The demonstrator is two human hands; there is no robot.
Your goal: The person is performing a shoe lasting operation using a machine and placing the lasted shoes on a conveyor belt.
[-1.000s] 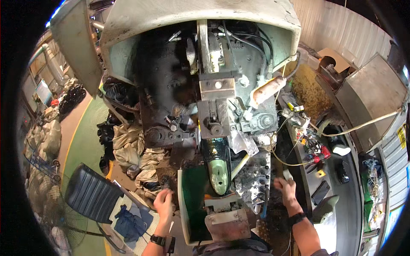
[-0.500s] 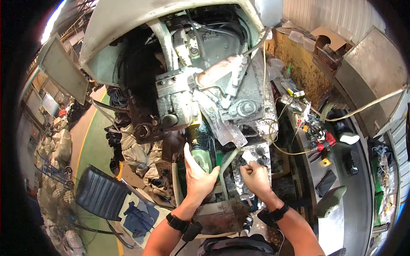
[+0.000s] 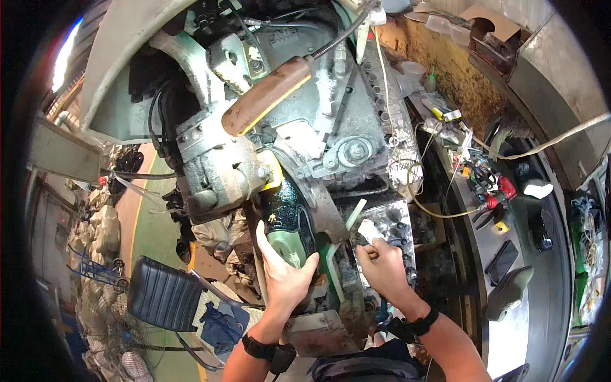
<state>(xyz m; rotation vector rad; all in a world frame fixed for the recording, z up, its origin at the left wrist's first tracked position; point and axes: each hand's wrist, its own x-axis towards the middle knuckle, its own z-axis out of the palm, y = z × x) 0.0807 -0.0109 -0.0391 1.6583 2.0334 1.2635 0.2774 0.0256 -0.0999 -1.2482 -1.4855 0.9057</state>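
A black shoe upper (image 3: 280, 207) is fitted over a green shoe last (image 3: 286, 247). My left hand (image 3: 286, 277) cups its near end, thumb on the right side and fingers along the left. The shoe's far end lies beside a yellow part (image 3: 273, 170) of a large grey machine (image 3: 219, 159). To the right, my right hand (image 3: 384, 267) is closed, with a small white piece (image 3: 368, 230) showing at its fingers. It is over a worn metal panel (image 3: 398, 219); how the white piece connects to that panel is hidden.
A brown grip-like cylinder (image 3: 267, 95) on a flexible cable crosses above the machine. On the right bench lie a dark phone (image 3: 503, 262), a grey-green shoe last (image 3: 509, 293) and a red tool (image 3: 503, 193). A black chair (image 3: 165, 294) stands at the left.
The view has shifted, and the machine appears farther left, with its brown cylinder larger. My left hand still cups the shoe, and my right hand stays closed by the white piece.
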